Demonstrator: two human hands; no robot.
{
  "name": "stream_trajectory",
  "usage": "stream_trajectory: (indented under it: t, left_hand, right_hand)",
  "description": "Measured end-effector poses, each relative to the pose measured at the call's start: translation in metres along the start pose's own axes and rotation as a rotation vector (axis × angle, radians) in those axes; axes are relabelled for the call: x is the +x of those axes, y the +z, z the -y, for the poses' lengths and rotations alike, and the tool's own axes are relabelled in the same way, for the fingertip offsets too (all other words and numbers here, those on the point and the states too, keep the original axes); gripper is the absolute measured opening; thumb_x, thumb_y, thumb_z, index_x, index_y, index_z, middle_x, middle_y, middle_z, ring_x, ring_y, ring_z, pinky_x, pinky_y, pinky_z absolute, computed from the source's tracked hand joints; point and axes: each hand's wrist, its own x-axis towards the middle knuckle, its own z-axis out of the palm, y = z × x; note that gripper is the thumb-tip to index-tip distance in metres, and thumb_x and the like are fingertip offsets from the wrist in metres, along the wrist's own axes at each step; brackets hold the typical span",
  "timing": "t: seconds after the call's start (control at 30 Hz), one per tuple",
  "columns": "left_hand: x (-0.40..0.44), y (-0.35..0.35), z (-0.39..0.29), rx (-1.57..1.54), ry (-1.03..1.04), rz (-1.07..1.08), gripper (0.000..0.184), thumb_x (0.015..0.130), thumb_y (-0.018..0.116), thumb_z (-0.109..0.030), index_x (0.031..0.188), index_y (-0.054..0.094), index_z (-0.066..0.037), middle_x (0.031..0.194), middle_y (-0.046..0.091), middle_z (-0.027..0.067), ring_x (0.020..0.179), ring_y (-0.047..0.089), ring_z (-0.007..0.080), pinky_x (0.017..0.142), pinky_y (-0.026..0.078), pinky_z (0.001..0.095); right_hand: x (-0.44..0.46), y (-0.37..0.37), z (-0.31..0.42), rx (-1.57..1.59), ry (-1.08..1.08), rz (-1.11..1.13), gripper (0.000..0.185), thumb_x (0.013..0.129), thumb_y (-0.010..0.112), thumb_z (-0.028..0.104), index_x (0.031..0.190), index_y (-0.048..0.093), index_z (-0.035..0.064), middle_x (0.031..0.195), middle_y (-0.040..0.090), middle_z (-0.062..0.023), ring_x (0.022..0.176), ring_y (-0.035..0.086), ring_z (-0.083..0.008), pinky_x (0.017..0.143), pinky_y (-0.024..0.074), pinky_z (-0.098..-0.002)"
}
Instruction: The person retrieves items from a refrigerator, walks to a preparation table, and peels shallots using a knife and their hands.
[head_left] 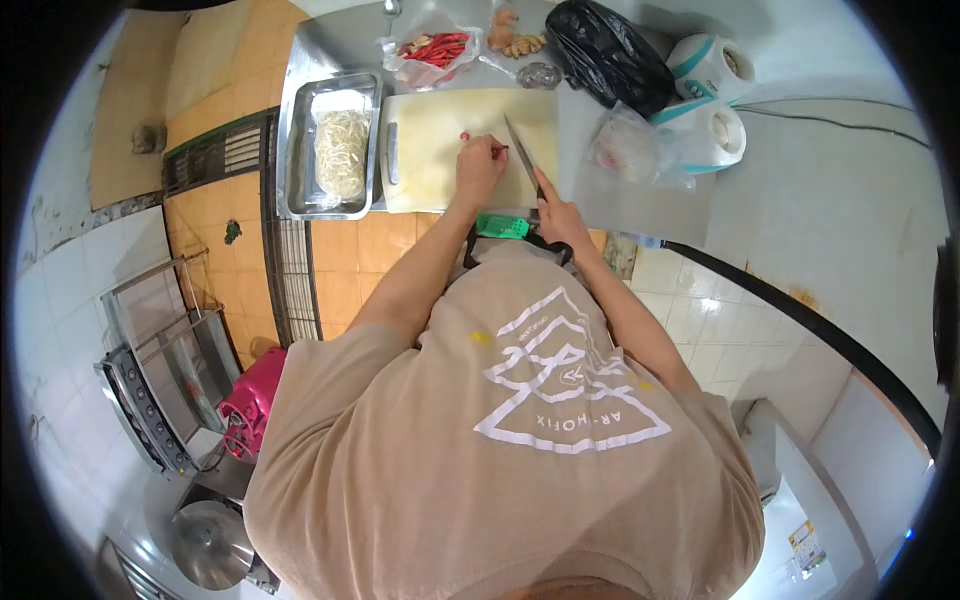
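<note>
My right hand [562, 220] is closed around the dark handle of a kitchen knife [522, 150], its blade pointing away from me over the right part of the cutting board [430, 115]. My left hand [482, 168] is above the middle of the board, fingers pinched on a small dark-red piece [501, 152] whose kind I cannot make out. Just beyond those fingers lies a small pinkish-red piece [464, 136] on the board. The blade is to the right of my left hand, apart from it.
Left of the board is a metal tray [290, 150] with pale shreds [342, 150]. Behind are a bag of red chillies [435, 46], ginger [523, 45] and a small glass dish [540, 76]. To the right are a black plastic bag [610, 50], a clear bag [632, 145] and paper rolls [700, 135].
</note>
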Motion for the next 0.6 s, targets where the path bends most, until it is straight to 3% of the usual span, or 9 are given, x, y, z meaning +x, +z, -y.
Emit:
stream_trajectory:
  t: [0.03,0.13,0.23,0.33,0.43,0.53,0.6]
  left_hand:
    - [0.004,0.0,0.0,-0.03,-0.021,-0.002,0.011,0.081,0.072,-0.013,0.082,0.068,-0.003,0.086,0.067,0.0143,0.078,0.067,0.0321,0.074,0.054,0.0424]
    - [0.005,-0.012,-0.012,0.034,0.009,-0.061,0.009,0.081,0.071,-0.012,0.086,0.069,-0.005,0.09,0.066,0.0137,0.083,0.066,0.0321,0.076,0.054,0.0432]
    - [0.006,-0.019,-0.016,0.106,0.028,-0.039,0.015,0.08,0.071,-0.014,0.093,0.072,-0.008,0.094,0.064,0.0125,0.084,0.066,0.0312,0.075,0.054,0.0426]
    - [0.009,-0.018,-0.013,0.117,0.074,0.012,0.018,0.08,0.069,-0.012,0.097,0.073,-0.008,0.097,0.063,0.0137,0.089,0.065,0.0319,0.079,0.054,0.0412]
    - [0.012,-0.019,-0.015,-0.063,0.114,0.269,0.024,0.086,0.067,-0.014,0.108,0.072,-0.008,0.109,0.065,0.0125,0.1,0.064,0.0268,0.084,0.053,0.0383]
    - [0.019,-0.017,-0.036,-1.252,-0.542,0.641,0.031,0.093,0.064,-0.017,0.121,0.067,-0.005,0.121,0.065,0.0108,0.111,0.06,0.0214,0.09,0.05,0.037]
    - [0.026,-0.025,-0.053,-1.37,-0.485,0.795,0.034,0.097,0.062,-0.021,0.126,0.064,-0.004,0.125,0.064,0.009,0.113,0.059,0.0196,0.092,0.049,0.0369]
  right_hand:
    - [0.004,-0.005,-0.002,0.108,-0.018,-0.012,0.061,0.101,0.045,0.02,0.156,0.023,0.0302,0.067,0.062,-0.0211,0.059,0.064,-0.0366,0.059,0.0502,-0.0517]
    - [0.005,-0.024,0.002,0.365,0.149,0.087,0.061,0.1,0.047,0.018,0.156,0.027,0.0278,0.067,0.06,-0.0126,0.064,0.062,-0.0241,0.067,0.051,-0.0404]
    - [0.004,-0.034,0.005,0.48,0.104,0.017,0.06,0.102,0.047,0.018,0.157,0.026,0.0266,0.063,0.052,-0.0041,0.055,0.049,-0.0123,0.056,0.0457,-0.0309]
    - [0.002,-0.042,0.005,0.694,0.11,0.043,0.059,0.103,0.045,0.018,0.157,0.026,0.0255,0.062,0.05,-0.0021,0.05,0.044,-0.0107,0.047,0.0402,-0.028]
    - [-0.008,-0.053,0.011,0.87,0.108,0.042,0.059,0.104,0.043,0.021,0.159,0.021,0.0251,0.062,0.05,-0.0028,0.046,0.039,-0.0098,0.042,0.0355,-0.0254]
    - [-0.022,-0.07,0.024,1.021,0.06,0.098,0.06,0.105,0.04,0.026,0.16,0.015,0.0233,0.061,0.051,-0.0069,0.043,0.04,-0.0109,0.042,0.037,-0.0248]
    - [-0.026,-0.078,0.031,1.122,0.039,0.117,0.061,0.105,0.038,0.028,0.16,0.013,0.0224,0.061,0.052,-0.009,0.041,0.041,-0.0116,0.041,0.0374,-0.0247]
